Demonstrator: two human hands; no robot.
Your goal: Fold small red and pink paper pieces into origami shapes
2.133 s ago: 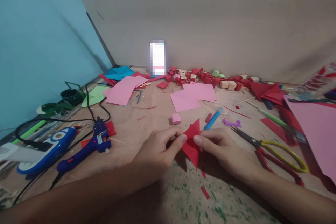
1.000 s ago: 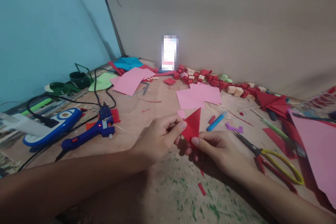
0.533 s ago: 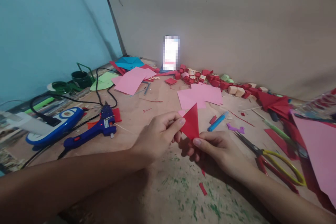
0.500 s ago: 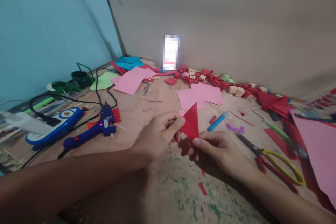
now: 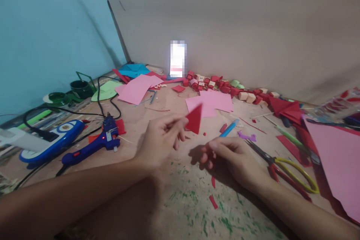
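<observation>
Red paper: one pointed piece, held above the surface between thumb and fingers of the left hand. Long axis steeply slanted; sharp tip directed away from the wearer and slightly right, with a lower corner turned toward the wearer.

Right hand: placed near, apart from the paper; fingers curled, narrowly open, nothing seen held.

Pink sheets: laid beyond, partly overlapped in view by the paper.

Pen: blue, near end covered by the right hand.

Purple scrap and scissors: set to the right, blades parted slightly.

Glue gun: laid well apart, left.

Phone: stood upright at the wall, screen pixelated.

Paper's left corner: hidden by fingers. Bottle: blurred, cut off at right.
</observation>
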